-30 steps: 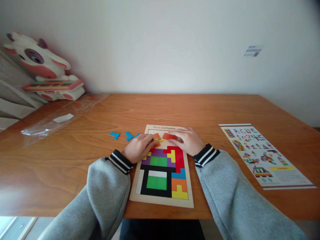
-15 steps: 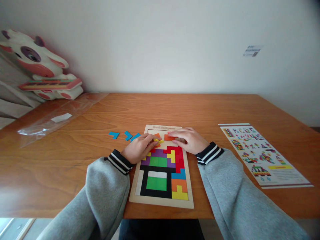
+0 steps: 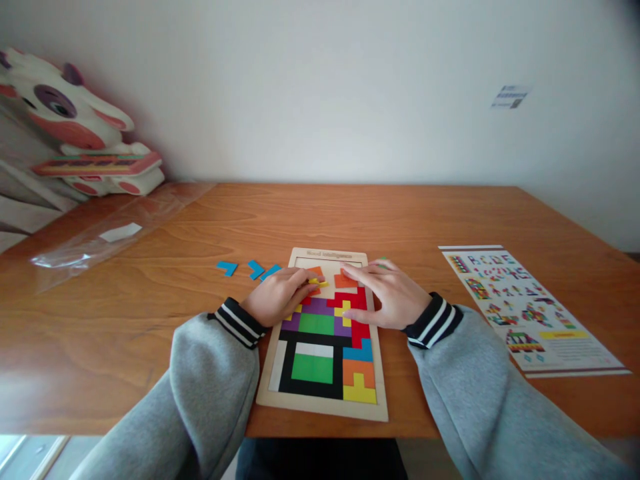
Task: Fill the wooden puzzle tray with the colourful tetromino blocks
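Colourful flat blocks fill the lower part of a wooden puzzle board [image 3: 267, 393] in front of me. My left hand [image 3: 277, 293] is over its upper left side, thumb and fingers pinched on a yellow puzzle piece [image 3: 319, 283]. Orange pieces [image 3: 315, 272] lie just under and beyond that yellow one. My right hand [image 3: 387, 290] hovers at the upper right of the board, thumb spread away from the fingers. Its fingertips are by an orange block [image 3: 344, 281], which lies in the upper part of the board; whether they touch it I cannot tell.
Several blue pieces [image 3: 227, 268] lie left of the board, one partly behind my left hand. A bit of green [image 3: 383, 260] shows behind my right hand. A printed pattern sheet [image 3: 530, 307] lies right, a clear plastic bag [image 3: 85, 257] left. A cow-shaped toy keyboard [image 3: 100, 133] stands back left.
My right hand has moved slightly right and nearer me, its thumb opening away from the fingers. The orange block beside it has shifted a little right and towards me. My left hand stays put.
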Demonstrator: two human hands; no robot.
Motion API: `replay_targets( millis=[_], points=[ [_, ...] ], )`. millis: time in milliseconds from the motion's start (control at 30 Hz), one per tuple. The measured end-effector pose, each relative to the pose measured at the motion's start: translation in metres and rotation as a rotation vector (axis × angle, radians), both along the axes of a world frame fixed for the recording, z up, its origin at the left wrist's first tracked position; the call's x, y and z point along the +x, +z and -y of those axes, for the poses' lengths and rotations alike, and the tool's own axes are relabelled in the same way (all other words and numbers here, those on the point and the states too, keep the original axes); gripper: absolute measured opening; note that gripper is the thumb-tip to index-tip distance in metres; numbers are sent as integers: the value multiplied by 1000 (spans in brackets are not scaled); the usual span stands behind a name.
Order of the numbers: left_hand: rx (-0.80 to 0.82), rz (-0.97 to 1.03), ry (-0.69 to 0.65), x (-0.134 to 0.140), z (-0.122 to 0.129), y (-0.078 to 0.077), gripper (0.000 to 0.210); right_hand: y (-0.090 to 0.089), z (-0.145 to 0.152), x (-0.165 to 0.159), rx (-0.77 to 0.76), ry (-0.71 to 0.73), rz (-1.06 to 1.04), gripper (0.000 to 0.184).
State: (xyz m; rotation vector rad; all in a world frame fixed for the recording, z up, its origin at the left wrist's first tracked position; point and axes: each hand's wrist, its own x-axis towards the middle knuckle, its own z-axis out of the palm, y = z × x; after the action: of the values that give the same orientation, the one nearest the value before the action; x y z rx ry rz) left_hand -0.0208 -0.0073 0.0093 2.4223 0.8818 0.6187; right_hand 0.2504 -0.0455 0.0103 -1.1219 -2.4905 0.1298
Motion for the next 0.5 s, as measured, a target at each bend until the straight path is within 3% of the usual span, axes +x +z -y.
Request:
replay_targets(
  millis=[400,500],
  points=[
    [34,-5,-20,0,0,0,25,-5,2,1,-27,-5,-34,79],
    [33,-21,-17,-1,0,-1,26,-9,-2,3,-46,-22,-43,68]
  ],
)
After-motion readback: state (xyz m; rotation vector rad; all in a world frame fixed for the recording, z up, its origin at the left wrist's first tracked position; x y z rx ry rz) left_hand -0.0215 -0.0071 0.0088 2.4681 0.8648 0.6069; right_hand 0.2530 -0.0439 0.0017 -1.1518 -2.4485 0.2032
